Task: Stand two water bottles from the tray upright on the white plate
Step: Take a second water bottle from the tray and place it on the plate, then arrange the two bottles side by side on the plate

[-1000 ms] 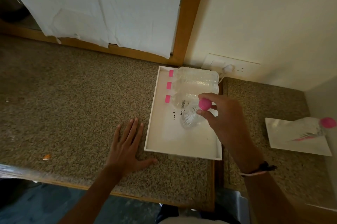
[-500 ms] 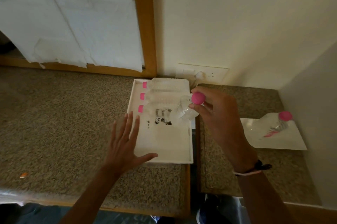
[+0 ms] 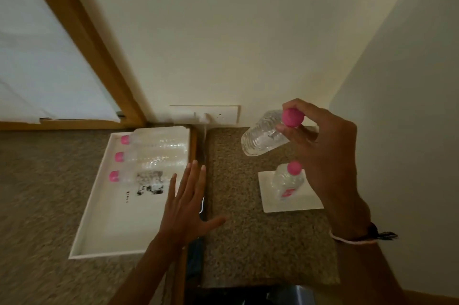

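Note:
My right hand (image 3: 323,153) is shut on the pink cap end of a clear water bottle (image 3: 263,137), held tilted in the air above and behind the white plate (image 3: 303,201). One pink-capped bottle (image 3: 288,180) stands upright on that plate, partly hidden by my right hand. The white tray (image 3: 109,227) on the left holds three bottles (image 3: 154,155) lying on their sides, pink caps to the left. My left hand (image 3: 185,207) hovers flat and open over the tray's right edge, holding nothing.
Two speckled stone counters meet at a dark gap (image 3: 198,242) with a wooden edge between tray and plate. A wall socket (image 3: 206,114) with a plug sits behind. A side wall (image 3: 409,130) stands close to the right of the plate.
My right hand has carried the bottle from over the tray rightward across the gap to above the plate. My left hand has drifted right to the tray's right edge. The view has swung right.

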A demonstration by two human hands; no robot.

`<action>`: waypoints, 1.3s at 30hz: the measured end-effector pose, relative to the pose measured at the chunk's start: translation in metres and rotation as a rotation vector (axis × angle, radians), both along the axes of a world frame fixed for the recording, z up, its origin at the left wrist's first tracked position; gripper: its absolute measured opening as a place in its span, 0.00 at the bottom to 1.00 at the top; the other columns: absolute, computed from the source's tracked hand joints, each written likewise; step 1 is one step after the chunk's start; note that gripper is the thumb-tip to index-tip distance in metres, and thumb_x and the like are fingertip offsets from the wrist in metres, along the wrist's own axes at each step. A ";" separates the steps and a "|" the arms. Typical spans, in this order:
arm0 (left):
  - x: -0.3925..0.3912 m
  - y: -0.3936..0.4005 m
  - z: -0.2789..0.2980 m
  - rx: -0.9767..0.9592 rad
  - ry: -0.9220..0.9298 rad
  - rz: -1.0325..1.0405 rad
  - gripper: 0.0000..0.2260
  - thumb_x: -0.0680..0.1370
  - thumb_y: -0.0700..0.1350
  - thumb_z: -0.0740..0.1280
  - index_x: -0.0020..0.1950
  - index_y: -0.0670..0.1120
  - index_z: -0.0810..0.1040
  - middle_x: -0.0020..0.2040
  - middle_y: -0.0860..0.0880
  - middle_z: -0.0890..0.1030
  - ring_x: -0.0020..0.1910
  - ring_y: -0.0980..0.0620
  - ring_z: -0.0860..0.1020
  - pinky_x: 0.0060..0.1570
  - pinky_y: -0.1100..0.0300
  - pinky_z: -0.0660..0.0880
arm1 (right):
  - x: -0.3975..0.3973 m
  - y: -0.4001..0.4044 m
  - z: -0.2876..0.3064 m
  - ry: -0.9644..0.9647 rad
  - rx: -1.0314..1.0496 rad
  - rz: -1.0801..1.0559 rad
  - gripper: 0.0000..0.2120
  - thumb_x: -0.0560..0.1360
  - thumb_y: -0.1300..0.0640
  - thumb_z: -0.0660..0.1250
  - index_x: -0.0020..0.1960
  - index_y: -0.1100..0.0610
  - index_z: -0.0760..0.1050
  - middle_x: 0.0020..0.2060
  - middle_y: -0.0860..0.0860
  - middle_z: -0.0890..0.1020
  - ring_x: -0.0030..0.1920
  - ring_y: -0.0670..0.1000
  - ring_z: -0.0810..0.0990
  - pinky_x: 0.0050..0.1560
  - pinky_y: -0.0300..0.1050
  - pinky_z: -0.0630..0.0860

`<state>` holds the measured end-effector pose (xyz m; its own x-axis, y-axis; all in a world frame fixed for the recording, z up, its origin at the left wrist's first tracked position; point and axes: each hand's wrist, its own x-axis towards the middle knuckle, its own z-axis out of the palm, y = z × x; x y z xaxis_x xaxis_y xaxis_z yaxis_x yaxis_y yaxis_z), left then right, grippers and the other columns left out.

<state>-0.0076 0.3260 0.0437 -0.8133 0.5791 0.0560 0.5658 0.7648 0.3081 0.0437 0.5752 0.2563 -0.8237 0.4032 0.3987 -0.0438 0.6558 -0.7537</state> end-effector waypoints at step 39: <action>0.005 0.097 -0.081 -0.253 -0.228 -0.076 0.48 0.71 0.75 0.49 0.81 0.46 0.41 0.82 0.43 0.40 0.81 0.45 0.37 0.78 0.53 0.31 | 0.051 0.150 -0.124 -0.454 0.016 -0.113 0.29 0.66 0.58 0.80 0.65 0.55 0.76 0.59 0.55 0.82 0.58 0.55 0.79 0.60 0.58 0.79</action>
<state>-0.0027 0.4231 -0.0373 -0.7422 0.6110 -0.2753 0.5625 0.7913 0.2398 0.0948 0.7255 0.1327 -0.8675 0.4972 0.0148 0.3604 0.6489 -0.6701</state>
